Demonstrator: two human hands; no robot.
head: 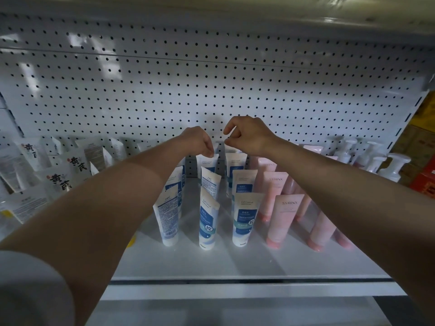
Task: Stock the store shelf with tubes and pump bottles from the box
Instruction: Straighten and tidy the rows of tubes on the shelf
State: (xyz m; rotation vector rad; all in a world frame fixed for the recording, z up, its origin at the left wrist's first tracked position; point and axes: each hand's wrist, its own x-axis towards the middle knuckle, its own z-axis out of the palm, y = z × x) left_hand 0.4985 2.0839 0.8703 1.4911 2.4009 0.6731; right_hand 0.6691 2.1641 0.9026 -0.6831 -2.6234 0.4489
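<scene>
Shelf point(235, 262): plain white.
Back panel point(211, 78): white, dotted with rows of small dark holes.
Middle tubes point(244, 220): white with blue bands.
Right tubes point(282, 220): pale pink, darker pink caps.
Pump bottles point(393, 168): white.
Left tubes point(58, 180): white, black characters.

Our two forearms are bare from elbow to wrist, with no watch, ring or glove on the left hand point(199, 140) or the right hand point(247, 134). At seven o'clock, a grey short sleeve point(30, 290) covers our left upper arm.
</scene>
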